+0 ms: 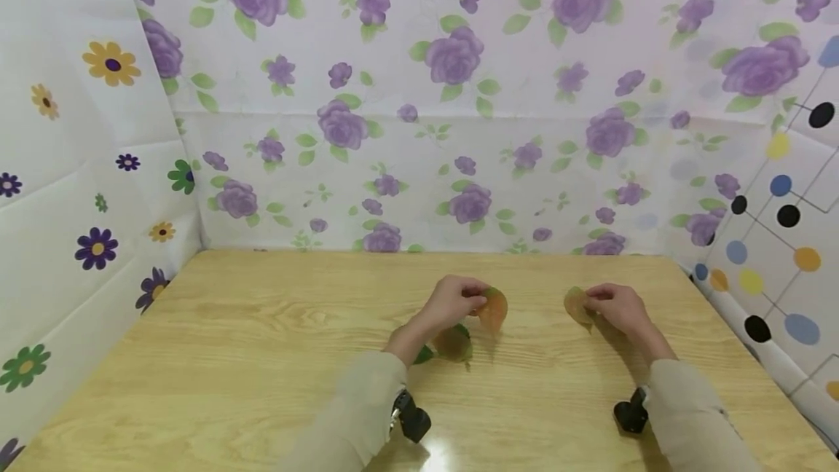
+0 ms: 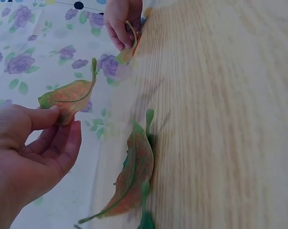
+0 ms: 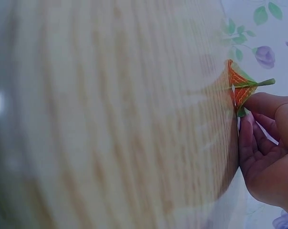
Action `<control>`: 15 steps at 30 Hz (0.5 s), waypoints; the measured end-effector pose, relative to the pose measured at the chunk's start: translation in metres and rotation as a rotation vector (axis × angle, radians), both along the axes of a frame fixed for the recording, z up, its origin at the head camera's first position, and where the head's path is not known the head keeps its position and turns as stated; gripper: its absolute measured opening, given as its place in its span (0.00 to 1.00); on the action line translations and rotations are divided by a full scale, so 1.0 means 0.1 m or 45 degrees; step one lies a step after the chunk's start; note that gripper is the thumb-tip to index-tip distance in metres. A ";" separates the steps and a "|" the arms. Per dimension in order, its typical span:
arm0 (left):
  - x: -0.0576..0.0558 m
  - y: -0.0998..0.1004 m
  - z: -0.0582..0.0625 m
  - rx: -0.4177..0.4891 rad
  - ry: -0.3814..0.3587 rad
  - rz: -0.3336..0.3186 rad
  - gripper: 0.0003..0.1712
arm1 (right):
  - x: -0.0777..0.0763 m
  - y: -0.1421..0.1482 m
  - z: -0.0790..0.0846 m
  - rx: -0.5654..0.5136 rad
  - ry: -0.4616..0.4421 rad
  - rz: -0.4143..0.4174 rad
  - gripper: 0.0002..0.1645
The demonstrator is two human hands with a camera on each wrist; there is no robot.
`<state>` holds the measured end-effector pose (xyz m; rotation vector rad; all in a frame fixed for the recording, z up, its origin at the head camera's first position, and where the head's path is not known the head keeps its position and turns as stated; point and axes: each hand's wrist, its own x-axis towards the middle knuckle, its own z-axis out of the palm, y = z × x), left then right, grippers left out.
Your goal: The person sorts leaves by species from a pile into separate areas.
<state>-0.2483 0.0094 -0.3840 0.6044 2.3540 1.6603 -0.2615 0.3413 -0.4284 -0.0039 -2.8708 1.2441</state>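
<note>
My left hand [image 1: 457,301] pinches an orange-green artificial leaf [image 2: 70,98] by its edge between thumb and fingers, lifted above the table. In the head view this leaf appears just right of the fingertips. Farther right, my right hand [image 1: 618,306] pinches another leaf [image 3: 242,86], orange with green veins and a short green stem, close to the tabletop. Under my left wrist lies a small group of leaves [image 1: 454,343], orange and dark green, partly hidden by the forearm in the head view. The left wrist view shows one reddish leaf [image 2: 134,171] of this group with green stems beside it.
The wood-grain table [image 1: 249,355] spreads beneath both arms. A white cloth with purple flowers [image 1: 452,57] hangs behind it, with patterned cloths at left and right. Black wrist cameras [image 1: 413,417] sit under the sleeves.
</note>
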 end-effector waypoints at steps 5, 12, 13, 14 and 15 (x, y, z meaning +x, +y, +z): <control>-0.11 0.16 -0.04 0.039 -0.088 0.019 0.17 | 0.00 -0.02 -0.02 0.004 0.015 0.010 0.19; -0.21 0.38 -0.06 0.046 -0.042 0.038 0.17 | 0.00 -0.02 -0.02 -0.007 0.030 0.002 0.20; -0.22 0.42 -0.05 0.012 -0.007 0.040 0.17 | 0.00 -0.02 -0.02 -0.006 0.030 -0.001 0.20; -0.24 0.46 -0.04 -0.030 0.026 0.044 0.16 | 0.00 -0.02 -0.02 -0.005 0.030 -0.002 0.20; -0.26 0.51 -0.04 -0.078 0.061 0.045 0.16 | 0.00 -0.01 -0.02 -0.004 0.028 -0.005 0.20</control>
